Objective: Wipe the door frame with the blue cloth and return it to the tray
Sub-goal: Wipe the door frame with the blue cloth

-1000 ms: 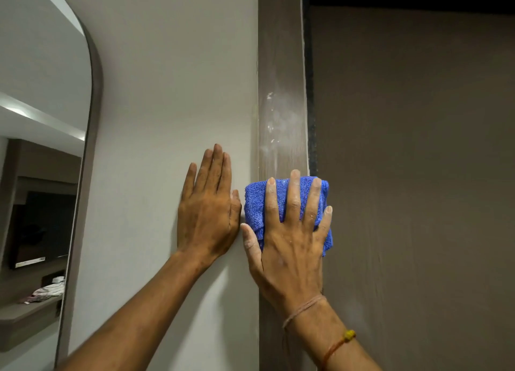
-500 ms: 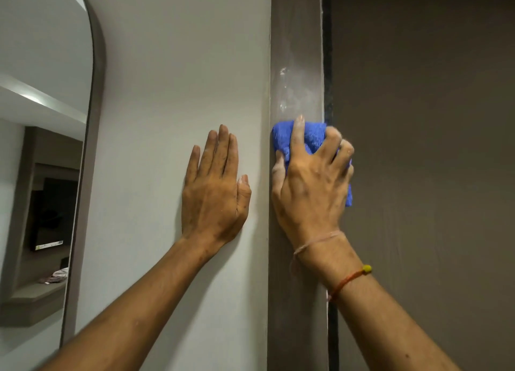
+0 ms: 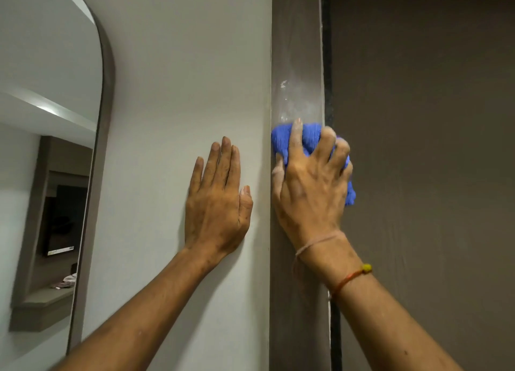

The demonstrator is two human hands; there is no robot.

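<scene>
The brown door frame [image 3: 298, 50] runs top to bottom through the middle of the view, with whitish dust smears just above the cloth. My right hand [image 3: 309, 184] presses the bunched blue cloth [image 3: 309, 136] against the frame, fingers curled over it; part of the cloth sticks out past the frame's right edge. My left hand [image 3: 217, 200] lies flat on the white wall [image 3: 181, 78] just left of the frame, fingers together and pointing up, holding nothing. The tray is out of view.
A brown door panel [image 3: 423, 147] fills the right side, past a dark gap along the frame. An arched mirror [image 3: 50, 161] with a grey rim hangs on the wall at the left and reflects a shelf and a dark screen.
My right hand has slid the cloth up the frame from a lower spot and bunched it, with the fingers now curled. The left hand stays flat on the wall.
</scene>
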